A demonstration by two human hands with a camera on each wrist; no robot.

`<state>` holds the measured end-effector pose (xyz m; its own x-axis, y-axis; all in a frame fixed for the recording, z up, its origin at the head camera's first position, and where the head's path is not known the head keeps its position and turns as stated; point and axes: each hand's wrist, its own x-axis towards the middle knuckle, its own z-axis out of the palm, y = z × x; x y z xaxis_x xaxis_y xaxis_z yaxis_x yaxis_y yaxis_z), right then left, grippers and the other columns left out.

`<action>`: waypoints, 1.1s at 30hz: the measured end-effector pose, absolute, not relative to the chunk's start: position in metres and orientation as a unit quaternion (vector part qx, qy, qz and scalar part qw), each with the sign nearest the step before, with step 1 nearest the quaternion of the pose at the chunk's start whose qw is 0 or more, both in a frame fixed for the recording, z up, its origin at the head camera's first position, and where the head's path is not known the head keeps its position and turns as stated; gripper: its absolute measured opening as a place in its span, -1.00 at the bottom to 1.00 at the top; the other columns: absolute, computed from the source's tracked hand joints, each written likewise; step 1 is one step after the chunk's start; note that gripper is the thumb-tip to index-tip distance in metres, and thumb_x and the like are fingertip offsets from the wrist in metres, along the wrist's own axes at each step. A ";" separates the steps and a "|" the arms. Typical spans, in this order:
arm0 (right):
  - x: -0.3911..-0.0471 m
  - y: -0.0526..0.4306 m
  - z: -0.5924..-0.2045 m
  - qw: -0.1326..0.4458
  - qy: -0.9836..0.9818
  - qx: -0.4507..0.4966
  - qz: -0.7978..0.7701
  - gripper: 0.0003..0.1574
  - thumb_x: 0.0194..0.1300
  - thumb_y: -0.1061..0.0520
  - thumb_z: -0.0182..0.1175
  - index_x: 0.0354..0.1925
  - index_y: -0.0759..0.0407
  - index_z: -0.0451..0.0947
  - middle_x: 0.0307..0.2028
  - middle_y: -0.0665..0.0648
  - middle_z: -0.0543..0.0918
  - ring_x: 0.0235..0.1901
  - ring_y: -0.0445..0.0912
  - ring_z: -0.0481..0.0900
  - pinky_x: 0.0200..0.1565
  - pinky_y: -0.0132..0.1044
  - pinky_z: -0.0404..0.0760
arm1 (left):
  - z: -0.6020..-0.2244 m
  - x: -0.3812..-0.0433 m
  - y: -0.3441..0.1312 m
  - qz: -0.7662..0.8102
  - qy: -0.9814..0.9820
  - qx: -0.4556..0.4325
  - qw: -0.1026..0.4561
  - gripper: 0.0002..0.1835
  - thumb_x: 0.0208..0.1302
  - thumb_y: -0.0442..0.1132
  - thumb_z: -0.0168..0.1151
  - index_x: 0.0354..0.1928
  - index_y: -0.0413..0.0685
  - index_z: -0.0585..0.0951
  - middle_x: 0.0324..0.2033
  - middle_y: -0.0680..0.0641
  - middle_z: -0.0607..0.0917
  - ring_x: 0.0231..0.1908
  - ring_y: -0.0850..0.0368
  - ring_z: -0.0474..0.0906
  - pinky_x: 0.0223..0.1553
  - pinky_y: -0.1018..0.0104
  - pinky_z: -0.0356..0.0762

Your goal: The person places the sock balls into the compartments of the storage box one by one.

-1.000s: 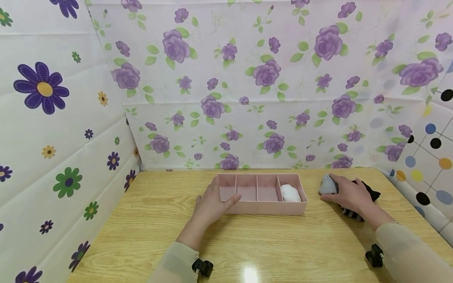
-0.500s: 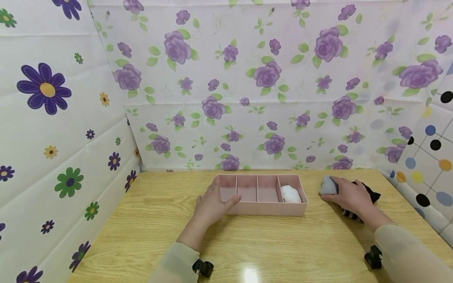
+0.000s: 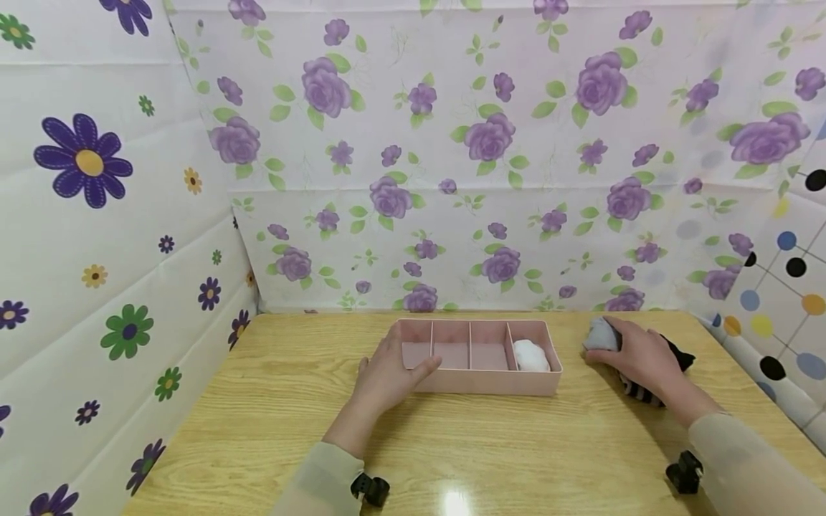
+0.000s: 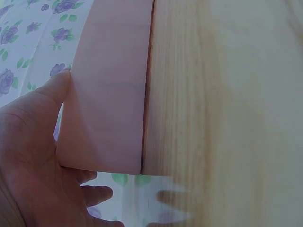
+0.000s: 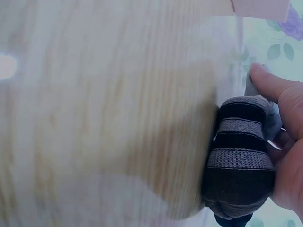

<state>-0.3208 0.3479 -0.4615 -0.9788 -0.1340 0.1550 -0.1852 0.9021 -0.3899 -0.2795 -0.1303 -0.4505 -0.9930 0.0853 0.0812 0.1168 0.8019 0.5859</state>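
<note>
A pink box (image 3: pixel 487 382) with several compartments stands at the table's middle back. My left hand (image 3: pixel 386 373) rests against its left end, the thumb touching the front rim and the other fingers extended along the end wall. In the rightmost compartment lies a white balled cloth (image 3: pixel 531 355), perhaps a sock. On the right, my right hand (image 3: pixel 642 356) pinches a light grey rolled sock (image 3: pixel 601 335) between thumb and fingers. Under and beside that hand are a black-and-grey striped rolled sock (image 5: pixel 240 151) and a black bundle (image 3: pixel 679 353), both partly hidden in the head view.
The wooden table (image 3: pixel 464 437) extends in front of the box and to its left. A flowered cloth wall (image 3: pixel 445 158) rises behind the box, and patterned cloth also hangs at both sides. Each wrist carries a small black camera.
The right hand and the grey sock have risen very slightly. The left hand and the box hold still; the head view has shifted a little.
</note>
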 end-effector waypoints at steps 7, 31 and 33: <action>-0.316 0.340 -0.448 0.060 -0.967 0.080 0.236 0.29 0.47 -0.30 0.46 0.69 0.45 0.12 0.43 0.65 0.42 0.20 0.54 0.58 0.01 0.41 0.65 | -0.450 -0.280 -0.131 -0.309 -0.949 -0.055 0.029 0.32 0.39 0.59 0.23 0.80 -0.15 -0.05 0.73 -0.22 0.14 0.68 -0.25 0.12 0.56 -0.58 -0.08; -0.302 0.274 -0.426 0.086 -0.932 0.086 0.342 0.29 0.49 -0.32 0.44 0.75 0.30 0.06 0.51 0.55 0.39 0.36 0.47 0.46 0.14 0.39 0.58 | -0.449 -0.279 -0.130 -0.317 -0.946 -0.058 0.032 0.29 0.40 0.55 0.26 0.80 -0.16 -0.03 0.71 -0.24 0.19 0.66 -0.25 0.17 0.55 -0.60 -0.07; -0.300 0.267 -0.424 0.088 -0.928 0.091 0.351 0.25 0.50 -0.24 0.47 0.75 0.30 0.08 0.52 0.54 0.38 0.37 0.46 0.45 0.16 0.39 0.58 | -0.449 -0.279 -0.130 -0.317 -0.946 -0.058 0.032 0.30 0.40 0.55 0.26 0.80 -0.16 -0.03 0.71 -0.23 0.19 0.66 -0.24 0.16 0.55 -0.60 -0.07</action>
<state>-0.3002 0.2674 -0.4237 -0.9680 -0.1076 0.2269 -0.2307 0.7377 -0.6345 -0.2788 -0.1301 -0.4489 -0.9912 0.0899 0.0969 0.1301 0.7922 0.5962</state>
